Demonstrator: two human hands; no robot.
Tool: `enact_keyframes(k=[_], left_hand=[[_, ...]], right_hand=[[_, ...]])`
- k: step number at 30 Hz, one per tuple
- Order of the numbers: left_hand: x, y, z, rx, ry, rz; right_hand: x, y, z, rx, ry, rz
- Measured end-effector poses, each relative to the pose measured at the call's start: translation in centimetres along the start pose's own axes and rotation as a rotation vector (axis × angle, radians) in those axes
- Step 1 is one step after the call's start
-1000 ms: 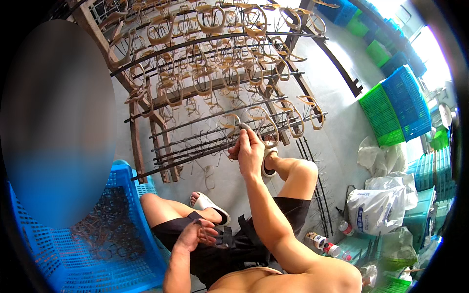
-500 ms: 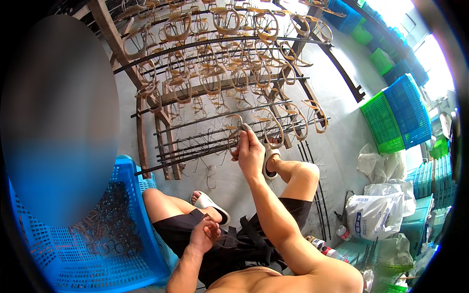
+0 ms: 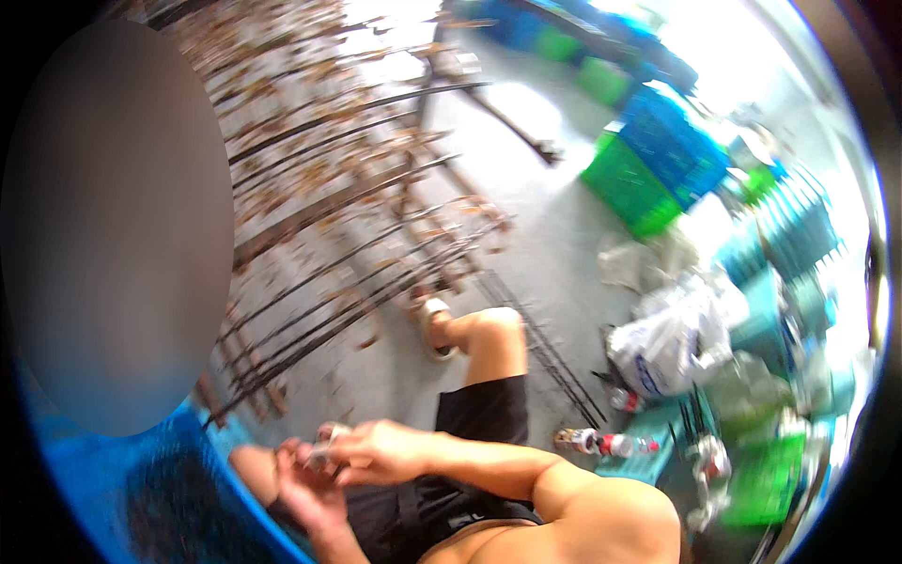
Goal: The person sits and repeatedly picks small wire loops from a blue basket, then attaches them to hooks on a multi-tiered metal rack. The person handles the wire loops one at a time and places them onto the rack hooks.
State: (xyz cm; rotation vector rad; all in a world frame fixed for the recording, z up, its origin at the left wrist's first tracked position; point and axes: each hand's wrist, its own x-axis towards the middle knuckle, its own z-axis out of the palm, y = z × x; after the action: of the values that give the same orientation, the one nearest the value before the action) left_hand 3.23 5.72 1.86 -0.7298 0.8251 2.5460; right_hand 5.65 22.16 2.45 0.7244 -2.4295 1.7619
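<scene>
Moved from rack [image 3: 310, 220] toward left hand [image 3: 315, 496], the right hand [image 3: 387, 451] is best steadied; any grasp by the fingers [image 3: 351, 447] cannot be told.

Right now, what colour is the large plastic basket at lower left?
The large plastic basket is blue, best seen in the head view.

Blk shorts [image 3: 484, 409], loose leg, straight hem nr R knee [image 3: 495, 327]. Small white mark [image 3: 466, 518] at shorts' waist, too blurry to read. Above shorts: bare torso [image 3: 498, 547], bare R arm [image 3: 489, 466]. L hand [image 3: 308, 491] & R hand [image 3: 383, 451] bare too. Past shorts' hem: off-white slip-on [image 3: 433, 308], blurry.
</scene>
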Motion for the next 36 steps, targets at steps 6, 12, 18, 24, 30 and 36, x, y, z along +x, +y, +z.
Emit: enact_keyframes(k=[6, 12, 18, 24, 30, 36], left_hand=[[-1.7, 0.2, 0.2, 0.244, -0.188, 0.073], [-2.4, 3.9, -3.5, 1.211, -0.442, 0.310], [-0.3, 7.5, -5.0, 1.063, -0.457, 0.484], [8.5, 16.5, -21.8, 1.405, 0.758, 0.839], [12.1, 18.4, -41.0, 1.731, 0.946, 0.130], [12.9, 16.3, -34.5, 1.821, 1.008, 0.003]], right_hand=[[0.7, 0.5, 3.3, 0.285, 0.275, 0.218], [3.9, -2.7, 0.2, -0.439, 0.344, -0.151], [4.3, -0.9, -1.7, 0.066, -0.286, 0.069], [6.1, 4.4, 0.7, 0.462, 0.787, 0.200], [10.2, 7.7, 4.2, 0.173, 1.074, 0.341], [10.1, 7.9, 2.3, 0.355, 1.087, 0.472]])
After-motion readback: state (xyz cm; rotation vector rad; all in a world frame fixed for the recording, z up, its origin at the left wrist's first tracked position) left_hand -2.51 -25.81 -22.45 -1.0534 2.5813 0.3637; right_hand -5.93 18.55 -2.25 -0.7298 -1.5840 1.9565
